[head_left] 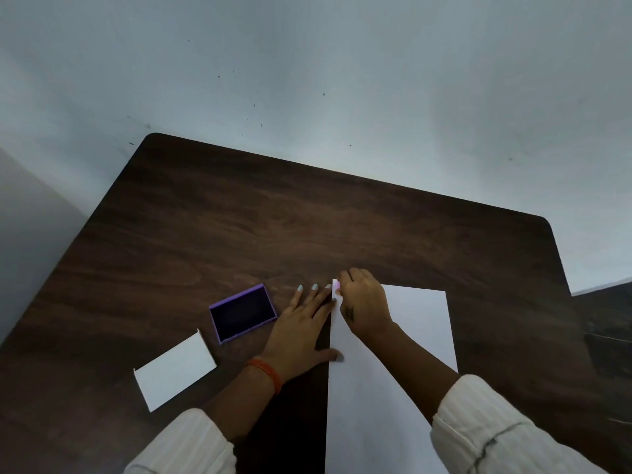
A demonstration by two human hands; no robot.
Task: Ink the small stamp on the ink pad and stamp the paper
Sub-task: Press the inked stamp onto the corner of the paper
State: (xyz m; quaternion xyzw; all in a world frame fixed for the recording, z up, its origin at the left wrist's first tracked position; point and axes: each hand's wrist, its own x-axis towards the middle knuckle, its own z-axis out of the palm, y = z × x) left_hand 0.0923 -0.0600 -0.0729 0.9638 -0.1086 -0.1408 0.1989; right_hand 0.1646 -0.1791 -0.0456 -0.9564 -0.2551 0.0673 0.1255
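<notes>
My right hand (364, 302) pinches the stamp (337, 285), light and rigid, at the paper (417, 323) corner; left hand (301, 326) lies flat, holding nothing.

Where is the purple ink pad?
The purple ink pad lies open on the table, just left of the left hand, with a white card nearer and further left.

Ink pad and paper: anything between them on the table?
Head view: the left hand lies flat on the table between the ink pad and the paper, its thumb touching the paper's edge.
</notes>
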